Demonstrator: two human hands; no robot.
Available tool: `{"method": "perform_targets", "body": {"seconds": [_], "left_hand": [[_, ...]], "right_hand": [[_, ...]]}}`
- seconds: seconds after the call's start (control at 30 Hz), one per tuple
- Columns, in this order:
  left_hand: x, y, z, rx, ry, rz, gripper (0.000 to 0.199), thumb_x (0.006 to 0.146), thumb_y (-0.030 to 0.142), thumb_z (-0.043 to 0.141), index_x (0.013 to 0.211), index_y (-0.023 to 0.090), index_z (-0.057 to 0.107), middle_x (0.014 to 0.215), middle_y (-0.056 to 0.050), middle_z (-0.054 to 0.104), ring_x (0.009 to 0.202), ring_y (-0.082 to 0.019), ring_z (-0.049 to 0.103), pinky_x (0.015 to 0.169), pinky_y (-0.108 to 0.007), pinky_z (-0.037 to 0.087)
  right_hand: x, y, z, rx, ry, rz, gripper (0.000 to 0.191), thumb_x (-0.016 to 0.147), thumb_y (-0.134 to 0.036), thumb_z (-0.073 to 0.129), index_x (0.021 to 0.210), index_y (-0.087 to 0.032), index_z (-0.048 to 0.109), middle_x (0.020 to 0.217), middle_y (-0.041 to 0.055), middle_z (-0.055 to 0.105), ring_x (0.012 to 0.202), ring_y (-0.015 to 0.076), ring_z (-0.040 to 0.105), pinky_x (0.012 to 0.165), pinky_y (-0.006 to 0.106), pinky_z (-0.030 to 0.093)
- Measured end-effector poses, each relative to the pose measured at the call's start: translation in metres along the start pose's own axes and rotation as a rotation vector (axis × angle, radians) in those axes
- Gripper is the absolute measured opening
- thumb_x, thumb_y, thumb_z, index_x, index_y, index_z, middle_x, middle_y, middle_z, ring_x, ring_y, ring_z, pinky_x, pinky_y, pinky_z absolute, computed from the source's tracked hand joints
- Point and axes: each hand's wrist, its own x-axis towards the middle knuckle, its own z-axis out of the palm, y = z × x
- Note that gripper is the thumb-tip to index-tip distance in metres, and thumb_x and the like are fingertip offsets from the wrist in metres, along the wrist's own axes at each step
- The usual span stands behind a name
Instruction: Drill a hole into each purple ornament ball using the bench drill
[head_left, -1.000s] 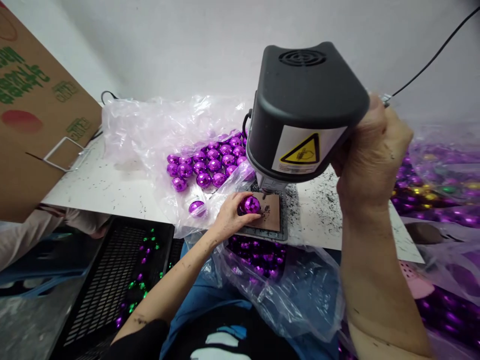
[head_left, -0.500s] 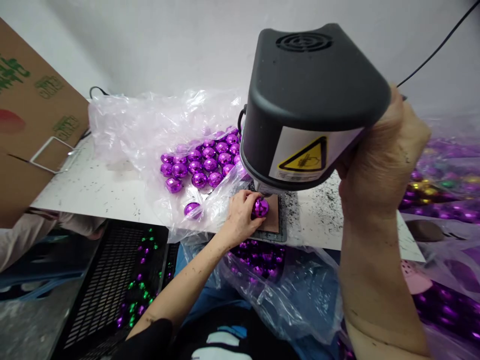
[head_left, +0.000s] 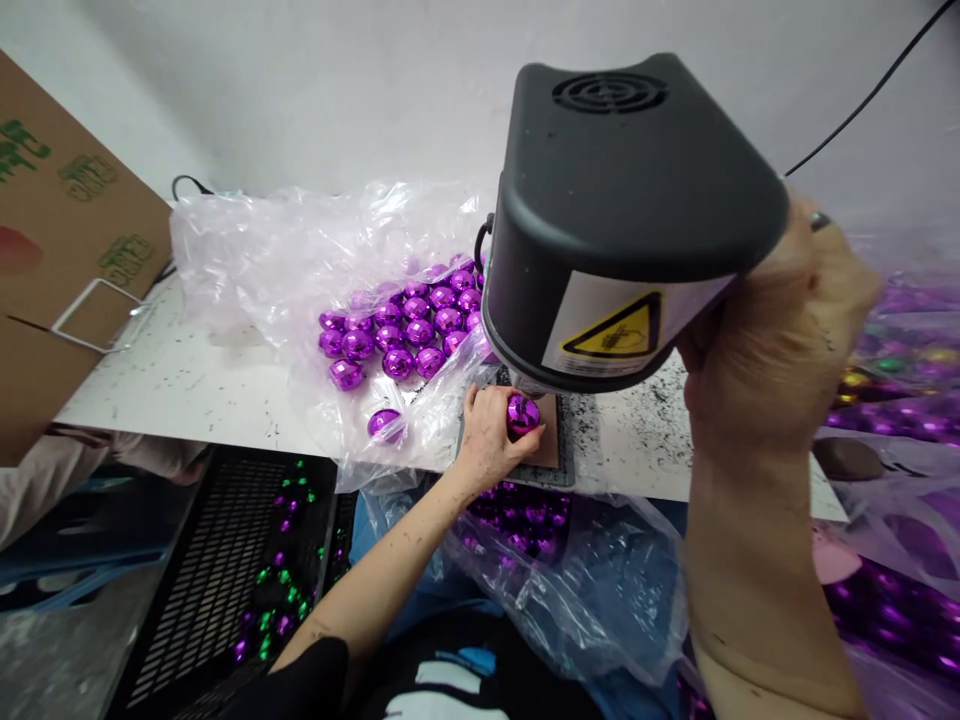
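My left hand [head_left: 491, 430] pinches a shiny purple faceted ball [head_left: 523, 413], thumb on its near side and fingers at its left. The ball is over a brown square pad [head_left: 550, 440] on a dark base, just beneath the black machine head [head_left: 637, 180]. This head has a round vent on top and a yellow warning triangle label [head_left: 619, 325]. My right hand [head_left: 787, 320] is closed at the head's right side, around what looks like its handle, mostly hidden by the fist. The machine's working tip is largely hidden by the head.
Several purple balls [head_left: 397, 362] lie on clear plastic [head_left: 247, 240] at left, with one stray ball [head_left: 385, 424] closer. Black shavings dot the white table [head_left: 645, 450]. Bagged purple balls [head_left: 525, 520] sit at my lap. A cardboard box [head_left: 82, 260] and black crate [head_left: 202, 580] are left.
My left fingers have shifted on the ball, leaving more of its top showing, with the thumb now stretched along its near side. My right hand stays at the machine.
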Motion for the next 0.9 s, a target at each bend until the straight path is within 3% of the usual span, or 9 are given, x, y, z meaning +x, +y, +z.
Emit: {"method": "perform_targets", "body": {"seconds": [0.17, 0.27, 0.37, 0.47, 0.7, 0.9], "left_hand": [[-0.001, 0.000, -0.001, -0.047, -0.003, -0.017, 0.036, 0.079, 0.028, 0.074, 0.109, 0.021, 0.056, 0.104, -0.005, 0.067, 0.106, -0.026, 0.061, 0.113, -0.051, 0.034], [-0.002, 0.000, -0.001, -0.078, -0.031, -0.038, 0.031, 0.080, 0.029, 0.073, 0.106, 0.021, 0.058, 0.106, -0.006, 0.067, 0.107, -0.026, 0.062, 0.114, -0.053, 0.034], [-0.003, 0.000, 0.000, -0.107, -0.044, -0.045, 0.030, 0.081, 0.029, 0.072, 0.107, 0.022, 0.060, 0.108, -0.007, 0.067, 0.109, -0.026, 0.062, 0.118, -0.055, 0.030], [-0.004, 0.000, 0.001, -0.125, -0.047, -0.046, 0.031, 0.080, 0.028, 0.072, 0.108, 0.022, 0.060, 0.108, -0.007, 0.067, 0.110, -0.027, 0.062, 0.121, -0.057, 0.025], [-0.004, 0.005, -0.002, -0.177, -0.043, -0.087, 0.044, 0.075, 0.030, 0.079, 0.113, 0.024, 0.057, 0.109, -0.006, 0.066, 0.110, -0.027, 0.062, 0.122, -0.056, 0.027], [-0.004, 0.006, -0.002, -0.168, -0.067, -0.079, 0.043, 0.078, 0.033, 0.076, 0.115, 0.024, 0.056, 0.111, -0.007, 0.066, 0.112, -0.027, 0.061, 0.123, -0.057, 0.026]], "right_hand": [[-0.040, -0.009, -0.014, -0.233, 0.093, -0.101, 0.030, 0.090, -0.037, 0.060, 0.072, -0.014, 0.058, 0.058, -0.0035, 0.042, 0.048, 0.0032, 0.040, 0.046, 0.021, 0.027], [-0.067, -0.006, -0.027, -0.356, 0.094, -0.169, 0.017, 0.087, -0.031, 0.060, 0.081, -0.016, 0.065, 0.065, -0.0013, 0.052, 0.057, 0.0088, 0.054, 0.053, 0.026, 0.040], [-0.083, 0.000, -0.036, -0.356, -0.036, -0.220, 0.010, 0.084, -0.023, 0.058, 0.082, -0.016, 0.063, 0.063, -0.0027, 0.054, 0.057, 0.0089, 0.054, 0.068, 0.035, 0.052], [-0.089, 0.003, -0.036, -0.345, -0.088, -0.259, 0.009, 0.082, -0.018, 0.057, 0.075, -0.014, 0.060, 0.057, -0.0043, 0.051, 0.053, 0.0066, 0.048, 0.077, 0.040, 0.056], [-0.092, 0.008, -0.020, -0.337, 0.086, -0.332, 0.012, 0.081, -0.013, 0.054, 0.080, -0.015, 0.066, 0.057, -0.0019, 0.047, 0.053, 0.0093, 0.047, 0.067, 0.038, 0.052], [-0.091, 0.021, -0.013, -0.266, 0.166, -0.421, 0.014, 0.077, -0.011, 0.052, 0.065, -0.014, 0.059, 0.049, -0.0032, 0.040, 0.044, 0.0073, 0.039, 0.060, 0.036, 0.050]]}}
